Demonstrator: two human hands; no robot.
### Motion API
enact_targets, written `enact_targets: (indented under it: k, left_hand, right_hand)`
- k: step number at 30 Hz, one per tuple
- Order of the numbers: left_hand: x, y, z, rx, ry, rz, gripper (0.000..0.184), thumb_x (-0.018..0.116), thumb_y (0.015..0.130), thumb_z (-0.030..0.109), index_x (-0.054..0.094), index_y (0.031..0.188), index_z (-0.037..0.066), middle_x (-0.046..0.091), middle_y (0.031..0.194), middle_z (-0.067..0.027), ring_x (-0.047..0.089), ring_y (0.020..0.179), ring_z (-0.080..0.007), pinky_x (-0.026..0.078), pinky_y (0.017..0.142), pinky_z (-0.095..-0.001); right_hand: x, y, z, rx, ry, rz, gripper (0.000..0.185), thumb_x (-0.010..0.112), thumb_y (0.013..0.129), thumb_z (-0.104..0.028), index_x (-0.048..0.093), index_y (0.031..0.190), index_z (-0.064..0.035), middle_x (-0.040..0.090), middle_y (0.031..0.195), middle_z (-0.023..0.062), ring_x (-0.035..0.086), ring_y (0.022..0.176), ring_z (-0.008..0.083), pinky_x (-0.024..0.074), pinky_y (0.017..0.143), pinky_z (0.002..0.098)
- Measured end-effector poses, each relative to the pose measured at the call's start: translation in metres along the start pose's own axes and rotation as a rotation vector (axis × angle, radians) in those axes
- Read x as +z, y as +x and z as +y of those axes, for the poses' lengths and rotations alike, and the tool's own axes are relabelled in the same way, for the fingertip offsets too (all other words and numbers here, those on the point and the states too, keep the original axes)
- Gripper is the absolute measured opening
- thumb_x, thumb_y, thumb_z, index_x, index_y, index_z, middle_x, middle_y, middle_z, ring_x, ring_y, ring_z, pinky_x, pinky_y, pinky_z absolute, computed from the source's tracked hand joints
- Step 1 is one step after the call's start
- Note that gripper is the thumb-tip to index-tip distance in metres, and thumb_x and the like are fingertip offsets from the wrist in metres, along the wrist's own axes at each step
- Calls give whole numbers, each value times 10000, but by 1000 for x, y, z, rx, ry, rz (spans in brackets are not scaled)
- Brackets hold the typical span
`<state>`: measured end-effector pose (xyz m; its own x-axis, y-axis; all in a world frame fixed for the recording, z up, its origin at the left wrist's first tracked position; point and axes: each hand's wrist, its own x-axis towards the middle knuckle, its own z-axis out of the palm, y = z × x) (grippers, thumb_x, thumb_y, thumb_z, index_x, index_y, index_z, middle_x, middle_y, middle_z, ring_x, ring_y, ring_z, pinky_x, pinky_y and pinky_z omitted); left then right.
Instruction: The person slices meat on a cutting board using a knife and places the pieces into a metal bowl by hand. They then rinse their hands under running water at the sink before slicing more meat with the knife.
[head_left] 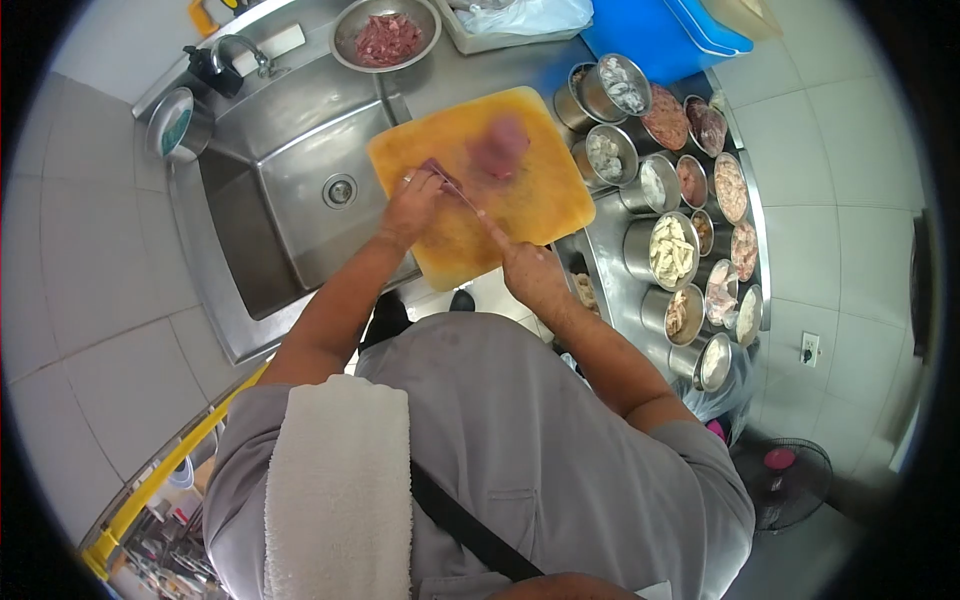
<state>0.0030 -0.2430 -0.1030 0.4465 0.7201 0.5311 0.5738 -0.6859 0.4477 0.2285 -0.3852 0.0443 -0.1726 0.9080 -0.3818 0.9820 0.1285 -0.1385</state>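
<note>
On a yellow cutting board [555, 190] lies a large piece of raw red meat [500, 146]. A smaller strip of meat [433, 167] is near the board's left side. My left hand [412, 208] holds that strip with its fingers bent over it, close to the blade. In my right hand [535, 272] is a knife [463, 195], gripped by the handle, with its blade slanting up and left to the strip. The fingertips of my left hand are partly hidden.
A steel sink [300, 190] with a faucet [245, 48] is at the left. Behind the board stand a bowl of cut meat [388, 42] and a blue container [640, 35]. Several steel pots of food [672, 250] crowd the counter at the right.
</note>
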Motion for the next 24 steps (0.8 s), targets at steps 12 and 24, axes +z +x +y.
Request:
enact_targets:
  k: [12,24]
  left_hand:
    - [3,1,-7,34,30,7,242,701,928,85,721,1169,88,695,1108,-115,672,1109,-365,547,1007,-473]
    - [-6,0,-3,-67,-118,-22,206,730,941,60,733,1146,69,705,1162,-113,663,1178,-380,551,1036,-464]
  right_hand:
    - [39,82,-10,51,21,49,933,575,1027,-124,161,1799,-445,811,906,216,811,810,402,650,787,536]
    - [32,61,65,100,270,100,914,594,1032,-147,177,1793,-435,803,1075,272,793,997,461,613,925,597]
